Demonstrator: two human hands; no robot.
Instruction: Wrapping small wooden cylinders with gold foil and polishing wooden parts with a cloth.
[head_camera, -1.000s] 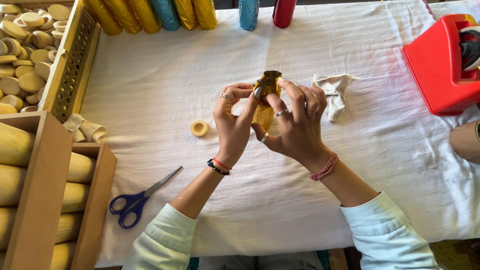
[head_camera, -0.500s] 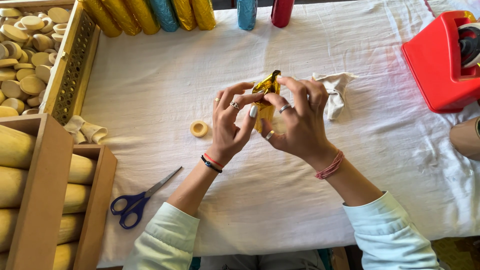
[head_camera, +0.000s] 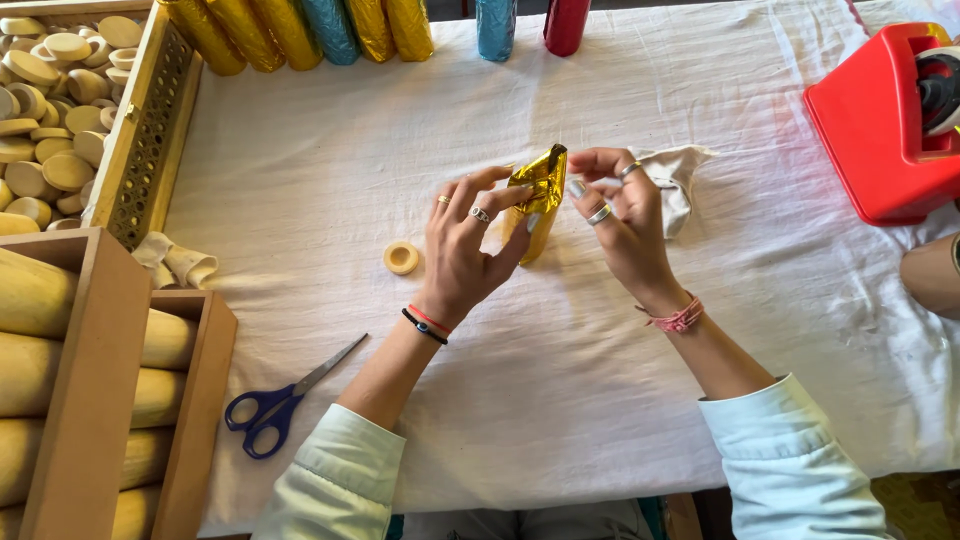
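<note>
Head view shows, at the left edge, wooden crates (head_camera: 95, 400) of pale cylinders, with blue-handled scissors (head_camera: 285, 400) just beside them on the white cloth (head_camera: 560, 400). A small tape ring (head_camera: 401, 257) lies near the left hand (head_camera: 465, 250). This hand is closed around a gold foil-wrapped cylinder (head_camera: 538, 200) at mid-table, and the right hand (head_camera: 625, 220) pinches the foil top. A red dispenser (head_camera: 885, 130) sits at the right edge. Bare cloth lies open below the hands.

Gold foil-wrapped cylinder (head_camera: 538, 200), upright, foil crumpled at top, above white cloth.
</note>
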